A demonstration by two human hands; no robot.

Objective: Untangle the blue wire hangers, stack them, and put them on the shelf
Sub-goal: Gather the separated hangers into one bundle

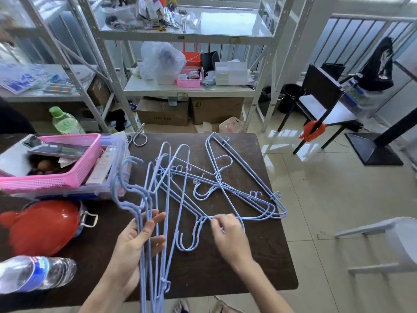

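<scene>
A tangle of blue wire hangers lies spread over the dark table. My left hand holds a bunch of several hangers upright, their hooks pointing up and left, their lower ends past the table's near edge. My right hand pinches the wire of a hanger at the near side of the tangle. Beyond the table stands a white metal shelf unit.
At the table's left stand a pink basket on a clear box, a red helmet-like lid and a lying water bottle. Scissors lie at the far edge. The shelf holds bags, boxes and a small pink basket. Chairs stand at right.
</scene>
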